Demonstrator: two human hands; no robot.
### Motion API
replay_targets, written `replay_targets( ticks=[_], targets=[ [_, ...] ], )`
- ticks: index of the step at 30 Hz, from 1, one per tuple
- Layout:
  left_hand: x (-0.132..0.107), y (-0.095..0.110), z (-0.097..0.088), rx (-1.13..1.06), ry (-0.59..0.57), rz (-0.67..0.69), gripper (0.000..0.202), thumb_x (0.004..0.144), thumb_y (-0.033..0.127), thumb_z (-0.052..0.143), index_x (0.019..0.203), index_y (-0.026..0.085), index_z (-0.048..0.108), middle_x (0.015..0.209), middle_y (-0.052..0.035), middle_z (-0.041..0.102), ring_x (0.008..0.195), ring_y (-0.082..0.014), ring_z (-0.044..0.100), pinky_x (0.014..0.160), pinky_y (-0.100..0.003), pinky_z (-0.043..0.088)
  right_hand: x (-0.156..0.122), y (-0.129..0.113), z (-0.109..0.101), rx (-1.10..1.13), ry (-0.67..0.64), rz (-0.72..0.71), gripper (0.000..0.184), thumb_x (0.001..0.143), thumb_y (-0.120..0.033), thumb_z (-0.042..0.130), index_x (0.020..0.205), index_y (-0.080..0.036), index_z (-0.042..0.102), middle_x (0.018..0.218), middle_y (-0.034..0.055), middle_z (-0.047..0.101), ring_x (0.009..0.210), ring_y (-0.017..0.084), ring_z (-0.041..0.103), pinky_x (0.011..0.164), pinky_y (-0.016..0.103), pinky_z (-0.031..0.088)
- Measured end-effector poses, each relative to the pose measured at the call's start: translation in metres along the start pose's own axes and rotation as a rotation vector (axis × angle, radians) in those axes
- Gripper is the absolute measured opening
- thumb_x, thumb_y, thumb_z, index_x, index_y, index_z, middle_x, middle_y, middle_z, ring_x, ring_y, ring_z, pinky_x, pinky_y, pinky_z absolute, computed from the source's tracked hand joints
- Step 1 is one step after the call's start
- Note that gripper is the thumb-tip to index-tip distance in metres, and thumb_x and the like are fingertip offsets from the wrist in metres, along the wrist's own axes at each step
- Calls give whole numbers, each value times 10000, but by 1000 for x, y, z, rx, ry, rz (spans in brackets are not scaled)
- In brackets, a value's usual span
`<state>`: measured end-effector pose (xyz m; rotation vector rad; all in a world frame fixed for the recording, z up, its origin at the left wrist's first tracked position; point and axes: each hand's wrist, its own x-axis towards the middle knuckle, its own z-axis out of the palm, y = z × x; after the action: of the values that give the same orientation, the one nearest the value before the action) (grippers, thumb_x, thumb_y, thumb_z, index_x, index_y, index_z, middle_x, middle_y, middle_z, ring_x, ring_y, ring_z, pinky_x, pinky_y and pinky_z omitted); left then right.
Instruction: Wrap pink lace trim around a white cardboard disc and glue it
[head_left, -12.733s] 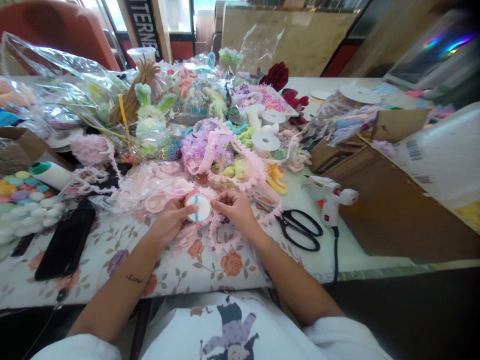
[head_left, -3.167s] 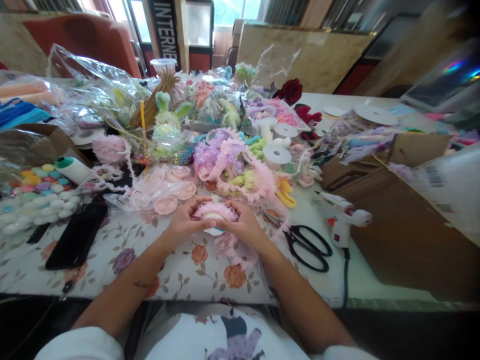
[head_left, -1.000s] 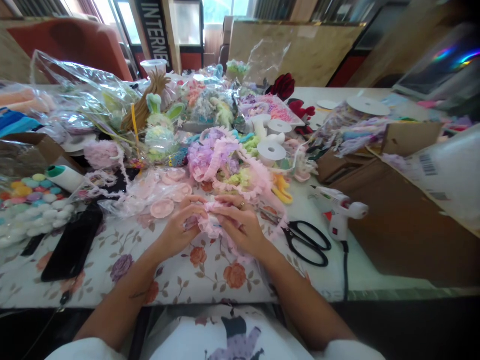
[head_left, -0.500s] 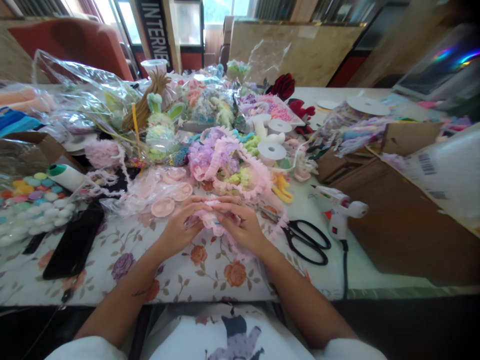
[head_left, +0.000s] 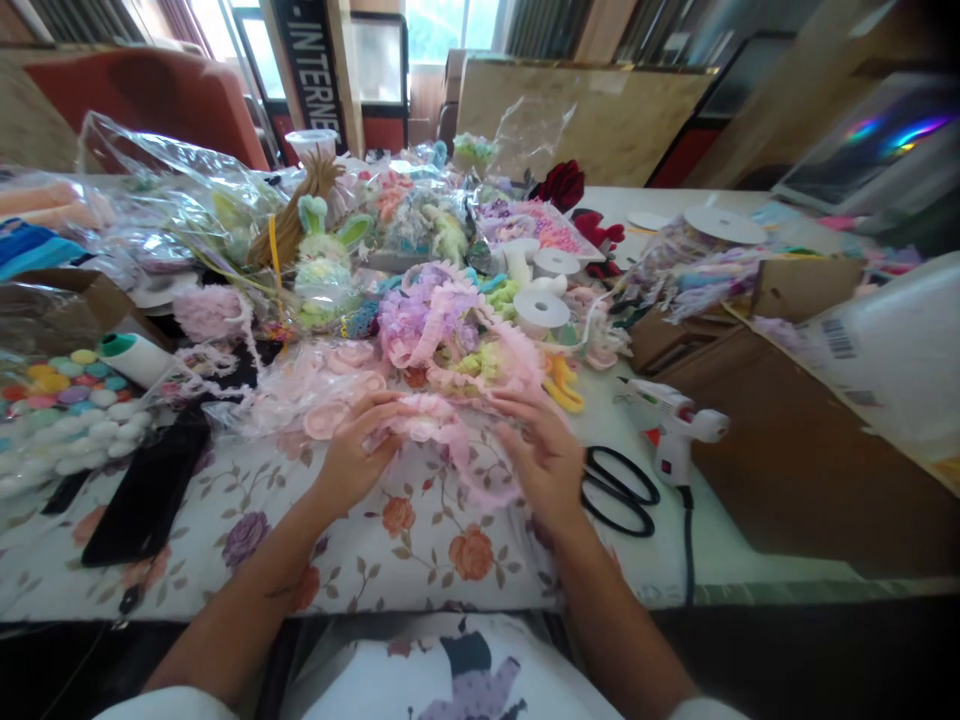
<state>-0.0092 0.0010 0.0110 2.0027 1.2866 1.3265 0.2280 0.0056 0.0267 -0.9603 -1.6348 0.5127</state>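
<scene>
A gathered piece of pale pink ruffled trim [head_left: 429, 418] is pinched between the thumb and fingers of my left hand [head_left: 358, 450], above the flowered cloth [head_left: 322, 560]. From it a sheer pink tail hangs down and curves right over the cloth. My right hand [head_left: 546, 458] is apart from the held piece, its fingers spread and slightly curled, close to the long pink ruffle that runs back into the pile. Whether its fingertips touch that ruffle I cannot tell. Black-handled scissors [head_left: 621, 492] lie just right of my right hand, their blades hidden behind it.
A white glue gun [head_left: 679, 425] with a cord lies on the right, before a brown cardboard box [head_left: 817, 450]. Left are a black phone [head_left: 146, 490], pompoms [head_left: 90, 430] and a thread cone [head_left: 135, 357]. Ribbon spools [head_left: 541, 310] and wrapped crochet flowers crowd the back.
My right hand has let go of the gathered trim and moved right, opening its fingers and covering the scissor blades. My left hand keeps its hold on the trim.
</scene>
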Motion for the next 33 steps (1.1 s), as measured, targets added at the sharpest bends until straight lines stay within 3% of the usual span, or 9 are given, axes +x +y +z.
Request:
replay_targets(
  ticks=[4,7,14,18,20,22,27,30,33],
  targets=[
    [0,-1,-1,44,73,17,222,866,258,617,1080,237,668,1208,-80,622,1186,-222,562,1046,-389,425,-30,21,-47,-260,686,212,202,861,-319,601,946,-152,676,916,82,663,834,217,647,795,416,537],
    [0,0,-2,94,99,38,226,869,253,611,1088,250,665,1216,-66,621,1186,-220,564,1051,-397,426,-49,46,-89,-409,979,229,276,756,-292,677,981,-140,628,936,72,621,868,214,625,834,408,518],
    [-4,-2,0,296,306,279,386,860,145,576,1202,318,620,1221,-57,618,1147,-221,583,1009,-402,480,-53,78,-141,-506,762,518,588,618,-424,732,1101,-145,546,1064,113,588,994,279,591,870,481,500],
    [-4,-3,0,380,418,322,422,843,103,577,1212,306,610,1193,-69,619,1097,-220,601,955,-391,509,-48,58,-113,-795,903,194,427,733,-339,671,1091,-128,570,1129,177,561,1063,311,542,909,511,463],
    [-3,-3,0,387,419,300,386,853,120,573,1196,294,615,1175,-73,623,1089,-217,602,948,-390,512,-46,43,-88,-765,757,68,291,781,-314,645,1015,-147,593,1001,134,602,960,281,583,889,491,474],
    [-3,-3,1,395,418,279,342,865,143,566,1169,286,626,1166,-73,627,1087,-215,601,948,-391,514,-41,30,-57,-593,429,65,195,824,-303,620,970,-175,602,885,76,638,846,240,621,844,442,506],
    [-6,-3,4,397,426,280,311,867,154,561,1139,283,640,1174,-61,634,1098,-218,594,956,-397,504,-13,10,13,-199,-248,88,499,809,-303,678,1258,-192,491,1212,138,610,1135,273,577,978,462,458],
    [-8,-2,4,390,446,269,296,871,159,556,1127,277,644,1177,-62,633,1097,-218,593,958,-401,499,2,3,38,-62,-424,111,632,771,-256,714,1324,-189,415,1275,150,575,1191,270,545,1002,455,439],
    [-8,-1,4,377,452,266,290,871,156,557,1123,270,643,1171,-64,633,1104,-218,588,965,-403,491,7,-4,51,-2,-416,89,438,780,-212,679,1183,-189,507,1097,98,645,1006,232,624,860,382,513]
  ],
)
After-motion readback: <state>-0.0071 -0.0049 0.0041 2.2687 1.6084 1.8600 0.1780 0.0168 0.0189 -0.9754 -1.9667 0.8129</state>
